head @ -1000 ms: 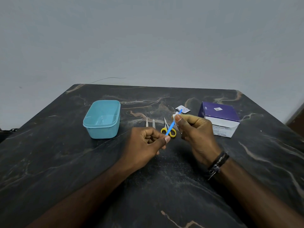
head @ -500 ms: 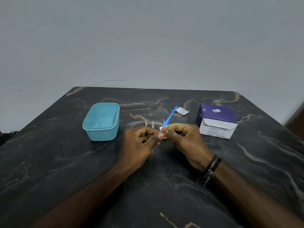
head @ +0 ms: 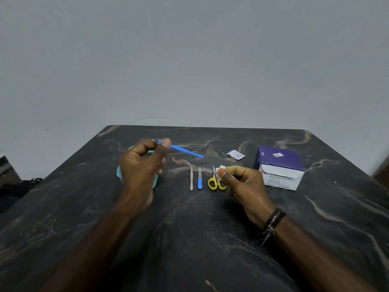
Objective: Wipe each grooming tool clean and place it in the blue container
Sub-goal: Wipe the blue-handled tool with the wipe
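Note:
My left hand (head: 143, 165) pinches one end of a thin blue stick tool (head: 185, 151) and holds it above the blue container (head: 119, 172), which is mostly hidden behind the hand. My right hand (head: 242, 182) pinches a small white wipe (head: 221, 168) between thumb and fingers. On the dark marble table (head: 189, 228) lie a pale slim tool (head: 191, 178), a small file with a blue handle (head: 199, 179) and yellow-handled scissors (head: 214, 182), side by side between my hands.
A purple and white box of alcohol swabs (head: 280, 167) stands at the right. A torn swab wrapper (head: 235, 154) lies behind the scissors. A grey wall rises past the table's far edge.
My left hand has carried the blue stick tool leftward, away from the wipe and over the blue container. My right hand stayed near the scissors with the wipe.

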A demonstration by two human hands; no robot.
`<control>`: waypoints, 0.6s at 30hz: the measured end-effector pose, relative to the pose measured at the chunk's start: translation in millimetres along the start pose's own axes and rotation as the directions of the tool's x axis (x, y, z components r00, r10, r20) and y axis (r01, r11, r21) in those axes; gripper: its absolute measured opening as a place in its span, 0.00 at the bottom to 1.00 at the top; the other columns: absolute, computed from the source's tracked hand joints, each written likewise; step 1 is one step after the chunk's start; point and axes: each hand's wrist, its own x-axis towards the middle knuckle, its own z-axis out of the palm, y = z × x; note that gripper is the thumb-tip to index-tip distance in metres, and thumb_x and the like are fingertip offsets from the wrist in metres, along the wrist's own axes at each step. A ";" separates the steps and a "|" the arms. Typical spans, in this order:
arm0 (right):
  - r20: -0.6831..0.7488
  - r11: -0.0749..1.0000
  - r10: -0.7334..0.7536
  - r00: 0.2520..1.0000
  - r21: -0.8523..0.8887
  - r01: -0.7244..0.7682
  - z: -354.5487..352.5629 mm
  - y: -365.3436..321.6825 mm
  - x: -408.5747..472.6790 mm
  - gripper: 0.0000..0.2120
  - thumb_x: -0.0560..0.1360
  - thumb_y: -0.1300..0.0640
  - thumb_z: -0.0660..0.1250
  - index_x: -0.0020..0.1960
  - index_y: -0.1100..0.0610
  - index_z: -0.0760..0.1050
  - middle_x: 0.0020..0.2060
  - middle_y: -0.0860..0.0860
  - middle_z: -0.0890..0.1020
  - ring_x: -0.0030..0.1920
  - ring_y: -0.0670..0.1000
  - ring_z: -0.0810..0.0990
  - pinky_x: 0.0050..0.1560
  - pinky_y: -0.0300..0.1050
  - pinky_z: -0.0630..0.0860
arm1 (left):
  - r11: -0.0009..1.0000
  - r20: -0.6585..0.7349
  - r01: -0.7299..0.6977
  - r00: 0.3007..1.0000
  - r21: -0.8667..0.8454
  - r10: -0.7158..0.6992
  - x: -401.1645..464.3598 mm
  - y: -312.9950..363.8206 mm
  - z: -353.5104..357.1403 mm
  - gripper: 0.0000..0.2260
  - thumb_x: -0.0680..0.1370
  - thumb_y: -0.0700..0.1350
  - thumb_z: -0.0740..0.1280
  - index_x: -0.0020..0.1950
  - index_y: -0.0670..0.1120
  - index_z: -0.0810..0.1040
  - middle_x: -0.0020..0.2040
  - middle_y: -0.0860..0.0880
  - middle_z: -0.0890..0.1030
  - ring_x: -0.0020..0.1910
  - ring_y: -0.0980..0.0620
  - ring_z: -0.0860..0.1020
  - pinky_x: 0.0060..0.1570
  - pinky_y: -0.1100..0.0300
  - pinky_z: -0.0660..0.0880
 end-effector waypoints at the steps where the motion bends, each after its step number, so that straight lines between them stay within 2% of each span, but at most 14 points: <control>1: 0.000 1.000 0.001 1.000 -0.002 -0.001 -0.1 -0.5 0.3 0.07 0.75 0.59 0.71 0.40 0.62 0.82 0.26 0.45 0.79 0.25 0.39 0.70 0.28 0.30 0.67 | 1.000 -0.026 -0.015 1.000 0.006 0.015 6.7 7.0 -4.5 0.06 0.74 0.46 0.73 0.38 0.46 0.81 0.29 0.54 0.75 0.29 0.56 0.70 0.30 0.62 0.68; 3: 0.000 1.000 0.005 1.000 -0.008 -0.005 -0.8 -0.3 1.3 0.07 0.75 0.58 0.71 0.41 0.62 0.82 0.26 0.45 0.79 0.25 0.39 0.70 0.28 0.31 0.67 | 0.997 -0.067 -0.044 0.997 0.063 0.048 20.2 21.5 -13.7 0.06 0.74 0.47 0.73 0.38 0.49 0.82 0.34 0.54 0.78 0.35 0.56 0.72 0.38 0.60 0.70; 6: 0.002 1.000 0.002 1.000 -0.030 -0.002 -1.7 0.9 1.9 0.07 0.74 0.57 0.71 0.43 0.62 0.83 0.27 0.45 0.80 0.26 0.39 0.72 0.29 0.30 0.68 | 0.987 -0.085 -0.031 0.995 0.161 0.045 42.2 37.1 -27.1 0.05 0.74 0.45 0.73 0.38 0.49 0.82 0.45 0.52 0.82 0.43 0.58 0.77 0.47 0.60 0.72; 8: 0.003 0.999 -0.002 1.000 -0.038 0.002 -2.1 1.3 2.0 0.08 0.74 0.57 0.71 0.44 0.62 0.83 0.27 0.44 0.80 0.26 0.39 0.72 0.29 0.30 0.68 | 0.960 -0.044 0.011 0.999 0.280 0.001 55.5 43.6 -33.3 0.05 0.74 0.46 0.73 0.40 0.47 0.82 0.44 0.51 0.82 0.43 0.58 0.77 0.47 0.61 0.72; 11: 0.010 0.998 -0.008 1.000 -0.058 0.009 -2.8 1.4 2.3 0.08 0.74 0.57 0.71 0.44 0.62 0.83 0.26 0.44 0.79 0.25 0.39 0.71 0.29 0.30 0.67 | 0.871 0.035 0.036 0.997 0.490 -0.061 80.6 43.7 -44.3 0.13 0.74 0.46 0.74 0.43 0.34 0.82 0.43 0.44 0.80 0.41 0.55 0.76 0.45 0.61 0.72; 13: 0.010 0.998 -0.012 1.000 -0.054 0.013 -2.6 1.9 2.8 0.08 0.74 0.57 0.71 0.43 0.62 0.83 0.26 0.44 0.79 0.25 0.39 0.70 0.28 0.30 0.67 | 0.772 0.087 0.038 0.989 0.634 -0.120 97.7 44.5 -51.4 0.16 0.70 0.48 0.77 0.43 0.34 0.82 0.44 0.42 0.83 0.48 0.49 0.78 0.54 0.55 0.73; 14: 0.010 0.999 -0.012 1.000 -0.053 0.012 -2.6 2.5 3.0 0.08 0.74 0.57 0.71 0.43 0.63 0.83 0.25 0.44 0.78 0.24 0.39 0.70 0.28 0.30 0.66 | 0.702 0.104 0.041 0.981 0.711 -0.163 106.0 44.7 -52.3 0.17 0.68 0.51 0.78 0.41 0.36 0.83 0.45 0.41 0.84 0.53 0.46 0.78 0.62 0.49 0.72; 16: 0.012 0.998 -0.011 1.000 -0.063 0.011 -2.6 3.6 3.3 0.08 0.75 0.57 0.71 0.43 0.63 0.83 0.25 0.43 0.79 0.25 0.39 0.70 0.28 0.30 0.67 | 0.524 0.132 0.023 0.957 0.852 -0.257 123.4 40.2 -49.4 0.22 0.66 0.54 0.78 0.37 0.34 0.80 0.43 0.39 0.83 0.55 0.42 0.74 0.71 0.41 0.60; 18: 0.015 0.997 -0.019 1.000 -0.076 0.020 -2.5 5.3 3.4 0.08 0.75 0.57 0.71 0.43 0.63 0.83 0.26 0.44 0.79 0.25 0.39 0.70 0.29 0.30 0.68 | 0.284 0.120 -0.023 0.936 0.958 -0.332 136.2 28.9 -41.2 0.25 0.66 0.59 0.77 0.32 0.38 0.74 0.42 0.38 0.81 0.58 0.39 0.72 0.73 0.38 0.48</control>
